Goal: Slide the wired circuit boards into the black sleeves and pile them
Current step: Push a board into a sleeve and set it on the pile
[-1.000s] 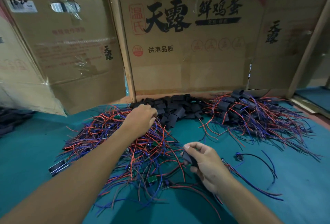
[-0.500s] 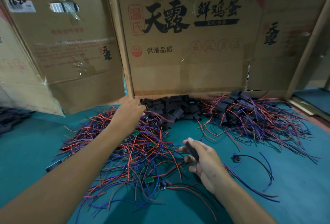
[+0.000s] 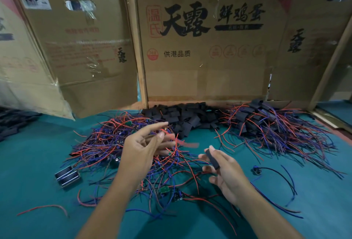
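Note:
A tangle of red and blue wired circuit boards (image 3: 106,143) lies on the green table at centre left. My left hand (image 3: 142,151) hovers above it and pinches one wired circuit board (image 3: 171,137), whose red wire trails to the right in a blur. My right hand (image 3: 228,175) is a little to the right, apart from the left, and holds a black sleeve (image 3: 212,157) between thumb and fingers. Loose black sleeves (image 3: 182,116) are heaped at the back centre. A pile of sleeved boards (image 3: 266,124) with wires fanning out lies at the back right.
Cardboard walls (image 3: 200,78) close off the back and left. A small dark metal block (image 3: 66,175) sits at the left of the tangle. A lone black-wired part (image 3: 256,170) lies right of my right hand, and a loose red wire (image 3: 43,208) near the front left.
My left hand has come back from the far side of the wire tangle toward me, lifted and holding a wired piece. My right hand keeps hold of the black sleeve, barely moved.

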`<move>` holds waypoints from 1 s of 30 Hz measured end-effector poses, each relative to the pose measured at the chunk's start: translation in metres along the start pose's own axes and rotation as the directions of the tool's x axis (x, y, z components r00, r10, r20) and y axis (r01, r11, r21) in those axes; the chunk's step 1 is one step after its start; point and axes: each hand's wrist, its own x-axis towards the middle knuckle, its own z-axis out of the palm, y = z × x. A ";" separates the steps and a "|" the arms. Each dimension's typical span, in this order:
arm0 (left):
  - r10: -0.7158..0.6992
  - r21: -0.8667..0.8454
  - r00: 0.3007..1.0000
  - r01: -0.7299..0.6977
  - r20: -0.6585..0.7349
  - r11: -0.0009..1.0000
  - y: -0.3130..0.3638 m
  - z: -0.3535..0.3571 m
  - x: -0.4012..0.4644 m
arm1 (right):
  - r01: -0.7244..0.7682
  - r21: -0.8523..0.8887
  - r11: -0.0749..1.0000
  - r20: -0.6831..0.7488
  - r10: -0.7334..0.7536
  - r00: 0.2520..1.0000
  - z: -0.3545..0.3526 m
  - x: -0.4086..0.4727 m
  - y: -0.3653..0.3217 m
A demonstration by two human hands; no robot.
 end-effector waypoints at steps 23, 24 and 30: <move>0.085 -0.429 0.931 -0.243 -0.354 0.870 -0.006 -0.011 0.000 | 0.555 -0.639 0.532 0.397 -0.389 0.831 0.030 -0.031 -0.001; 0.098 -0.415 0.927 -0.254 -0.362 0.874 -0.006 -0.012 0.000 | 0.610 -0.664 0.432 0.418 -0.462 0.782 0.031 -0.033 -0.002; 0.198 -0.324 0.907 -0.327 -0.373 0.888 -0.007 -0.012 -0.001 | 0.665 -0.637 0.390 0.419 -0.549 0.723 0.036 -0.042 -0.002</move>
